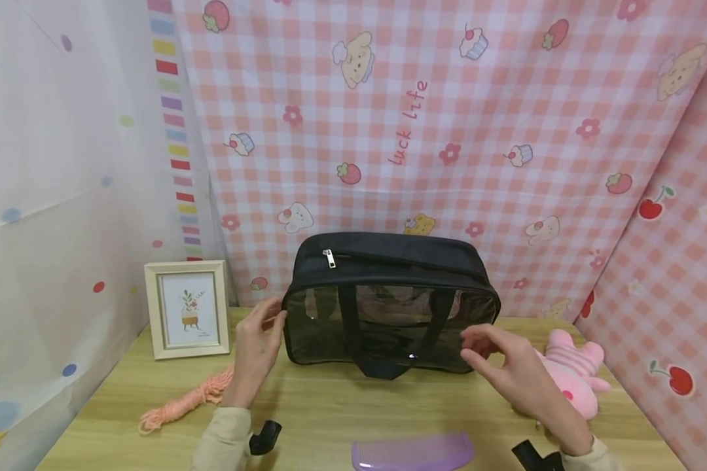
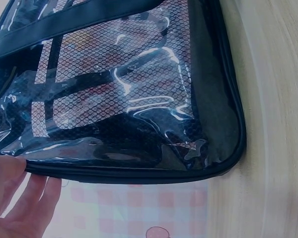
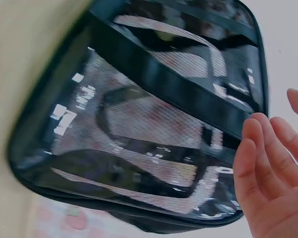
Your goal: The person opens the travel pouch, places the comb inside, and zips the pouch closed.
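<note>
A black bag with see-through panels (image 1: 389, 258) stands upright near the back of the table. Its top zipper has a silver pull (image 1: 329, 258) at the left end, and a dark strap handle (image 1: 383, 373) hangs down the front. At the bag's left edge, my left hand (image 1: 259, 347) touches with thumb and fingertips, the fingers fairly straight; in the left wrist view some fingertips are hidden behind the edge (image 2: 139, 177). My right hand (image 1: 509, 366) is held loosely by the bag's right front corner, its fingers relaxed and holding nothing.
A framed plant picture (image 1: 187, 309) stands at the left, behind a skein of peach yarn (image 1: 185, 402). At the front lies a purple comb (image 1: 412, 451). A pink plush toy (image 1: 571, 373) lies to the right, partly behind my right hand. Checked cloth (image 1: 377, 118) hangs behind the table.
</note>
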The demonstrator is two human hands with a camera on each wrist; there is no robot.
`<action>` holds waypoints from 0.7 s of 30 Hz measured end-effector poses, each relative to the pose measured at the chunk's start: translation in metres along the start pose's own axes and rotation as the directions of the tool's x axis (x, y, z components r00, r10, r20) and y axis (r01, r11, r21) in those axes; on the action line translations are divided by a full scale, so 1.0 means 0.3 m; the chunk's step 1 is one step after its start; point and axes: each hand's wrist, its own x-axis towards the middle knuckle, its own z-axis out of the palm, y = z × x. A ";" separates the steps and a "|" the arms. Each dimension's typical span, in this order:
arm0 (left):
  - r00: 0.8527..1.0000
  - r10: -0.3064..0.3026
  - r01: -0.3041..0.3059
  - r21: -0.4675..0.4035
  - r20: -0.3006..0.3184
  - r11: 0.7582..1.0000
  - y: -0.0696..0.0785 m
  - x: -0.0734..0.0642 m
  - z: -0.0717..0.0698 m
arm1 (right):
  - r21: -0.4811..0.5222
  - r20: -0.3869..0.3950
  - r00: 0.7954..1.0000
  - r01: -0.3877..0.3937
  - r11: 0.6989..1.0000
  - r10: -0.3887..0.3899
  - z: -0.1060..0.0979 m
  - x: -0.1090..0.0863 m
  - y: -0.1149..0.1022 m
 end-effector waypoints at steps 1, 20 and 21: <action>1.000 0.000 0.000 0.000 -0.001 1.000 0.001 0.000 0.001 | 0.019 0.014 1.000 0.006 1.000 -0.006 0.010 -0.015 0.006; 1.000 -0.004 0.004 0.010 0.004 1.000 0.004 -0.003 -0.002 | 0.221 0.313 0.950 -0.055 0.974 -0.017 0.150 -0.207 0.139; 1.000 -0.002 0.002 0.014 0.006 1.000 0.004 -0.004 -0.003 | 0.218 0.325 0.945 -0.047 0.975 -0.027 0.152 -0.215 0.141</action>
